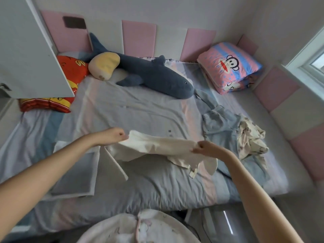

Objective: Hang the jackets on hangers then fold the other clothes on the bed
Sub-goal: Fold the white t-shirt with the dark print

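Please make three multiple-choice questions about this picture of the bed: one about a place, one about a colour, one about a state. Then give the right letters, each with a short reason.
1. Where does the plush shark lie?
A. On the floor
B. At the far side of the bed, along the padded wall
C. On a chair

2. What colour is the garment held over the bed?
A. Red
B. Cream
C. Black

3. What do the left hand and the right hand do?
A. Each grips one end of the garment
B. Both lie flat and hold nothing
C. Both hold the shark

Answers: 1 B, the shark lies just below the pink panels. 2 B, the cloth is pale cream. 3 A, each fist is closed on the stretched cloth.
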